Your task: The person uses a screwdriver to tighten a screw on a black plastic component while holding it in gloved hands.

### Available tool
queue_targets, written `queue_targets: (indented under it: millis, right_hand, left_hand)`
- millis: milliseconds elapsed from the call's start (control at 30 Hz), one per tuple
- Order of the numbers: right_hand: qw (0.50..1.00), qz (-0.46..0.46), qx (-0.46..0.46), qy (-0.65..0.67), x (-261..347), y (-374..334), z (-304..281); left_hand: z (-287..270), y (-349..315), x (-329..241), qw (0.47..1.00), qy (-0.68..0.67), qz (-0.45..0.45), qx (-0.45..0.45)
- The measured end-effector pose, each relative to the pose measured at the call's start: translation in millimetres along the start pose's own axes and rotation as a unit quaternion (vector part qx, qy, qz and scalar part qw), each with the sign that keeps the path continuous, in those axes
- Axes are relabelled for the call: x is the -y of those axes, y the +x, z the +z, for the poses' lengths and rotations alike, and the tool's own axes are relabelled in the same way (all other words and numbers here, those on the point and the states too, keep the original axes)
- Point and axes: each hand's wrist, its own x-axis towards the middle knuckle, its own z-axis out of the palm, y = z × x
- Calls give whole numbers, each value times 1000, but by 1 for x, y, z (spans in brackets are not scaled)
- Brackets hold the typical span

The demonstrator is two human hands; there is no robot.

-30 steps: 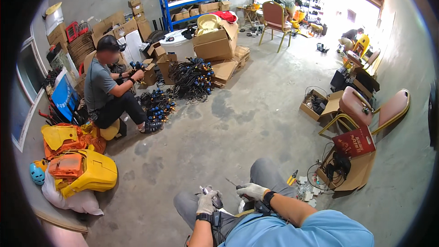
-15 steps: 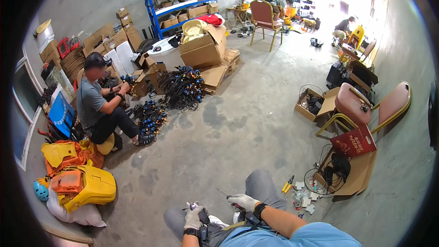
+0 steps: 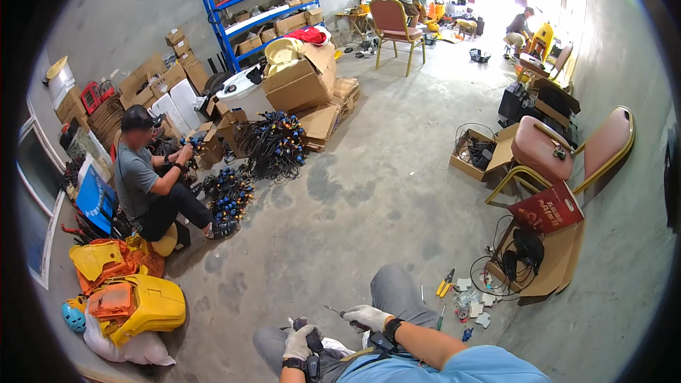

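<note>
My left hand [image 3: 299,344], in a pale work glove, is closed around a small dark piece [image 3: 296,323] above my lap; its kind is too small to tell. Facing it from the right, my gloved right hand [image 3: 367,317] grips a screwdriver [image 3: 334,310], its thin shaft pointing left toward the left hand. The screwdriver tip stays apart from the small piece. Most of the tool's handle is covered by the fingers. On the floor beyond my right knee lie yellow-handled pliers [image 3: 445,283], a green-handled tool [image 3: 440,317] and a small blue part [image 3: 467,334].
White plastic pieces [image 3: 477,310] lie beside an open carton [image 3: 560,269] with black cables. Left, a seated person [image 3: 145,177] handles cables beside a cable heap [image 3: 273,145]. Yellow plastic shells [image 3: 152,303] stand nearer. Pink chairs [image 3: 543,149] stand right; blue shelving [image 3: 259,10] is behind.
The view has shifted slightly. My right hand and screwdriver now sit a little further left. The green-handled tool and blue part have come into sight near my right forearm.
</note>
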Motion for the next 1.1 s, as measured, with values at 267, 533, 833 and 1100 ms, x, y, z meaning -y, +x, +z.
queue_targets:
  millis: [267,533,833,1100]
  right_hand:
    - [1000,1,-3,4,3,4,5]
    - [996,-26,-10,-79,10,-7,15]
    - [992,-5,-9,-129,8,-13,17]
    - [973,-4,-33,-230,12,-20,52]
  left_hand:
    - [4,-14,-5,999,-8,-7,48]
    - [21,-35,-19,998,-26,4,49]
    - [14,12,3,999,-27,7,25]
    - [28,-33,-24,997,-33,60,18]
